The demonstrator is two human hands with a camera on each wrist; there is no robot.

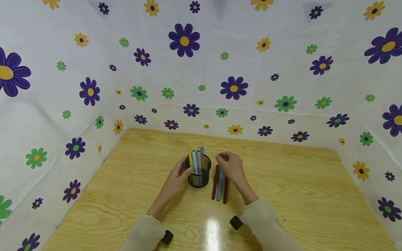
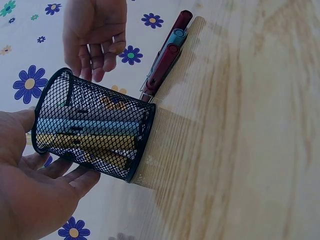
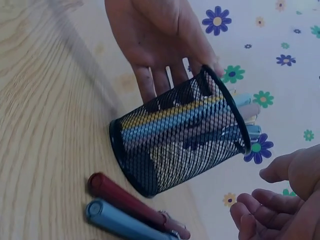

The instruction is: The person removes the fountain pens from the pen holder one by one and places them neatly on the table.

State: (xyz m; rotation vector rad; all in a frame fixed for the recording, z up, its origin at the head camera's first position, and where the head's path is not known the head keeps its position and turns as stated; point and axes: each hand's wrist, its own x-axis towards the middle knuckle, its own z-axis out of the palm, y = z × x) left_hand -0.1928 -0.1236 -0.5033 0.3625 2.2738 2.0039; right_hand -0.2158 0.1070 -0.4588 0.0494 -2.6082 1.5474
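A black mesh pen cup point(image 1: 204, 178) stands upright on the table, with yellow, light blue, mauve and blue pens point(image 1: 195, 162) in it. My left hand point(image 1: 178, 177) holds the cup from its left side, the thumb near the rim and the fingers along the mesh in the left wrist view. Right of the cup lie two dark red pens point(image 1: 215, 183) with a light blue pen point(image 1: 219, 186) between them, roughly side by side. Above their far ends hovers my right hand point(image 1: 231, 167), fingers loosely bent; nothing shows in it in the right wrist view point(image 3: 280, 200).
The wooden table point(image 1: 125, 195) ends at a flower-printed white cloth point(image 1: 207, 69) that rises behind it and on both sides. Black wrist pieces point(image 1: 236, 222) sit at both sleeves. Small dark specks point(image 1: 284, 219) lie on the right side of the table.
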